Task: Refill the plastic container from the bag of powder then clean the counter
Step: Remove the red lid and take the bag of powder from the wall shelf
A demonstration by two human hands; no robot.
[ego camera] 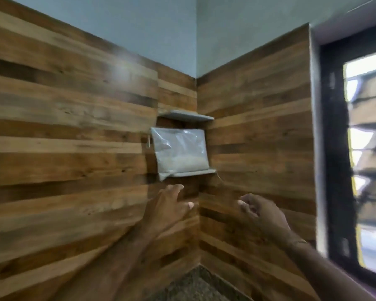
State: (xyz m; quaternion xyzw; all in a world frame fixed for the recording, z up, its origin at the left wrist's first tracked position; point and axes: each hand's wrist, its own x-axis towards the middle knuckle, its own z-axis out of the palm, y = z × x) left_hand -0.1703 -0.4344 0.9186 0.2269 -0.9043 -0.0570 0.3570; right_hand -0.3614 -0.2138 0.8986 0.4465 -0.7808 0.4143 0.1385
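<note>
A clear plastic bag of white powder (179, 153) stands upright on the lower corner shelf (195, 172), leaning against the wood-panelled wall. Its bottom left corner hangs over the shelf edge. My left hand (167, 205) is raised just below the bag with fingers spread and nothing in it. My right hand (263, 211) hovers lower right of the shelf, fingers loosely curled and apart, holding nothing. Neither hand touches the bag. No plastic container is in view.
A second small shelf (187, 115) sits above the bag in the corner. A dark-framed window (356, 148) fills the right side. A strip of speckled stone counter (195, 287) shows at the bottom. A small white peg (148, 141) sticks out left of the bag.
</note>
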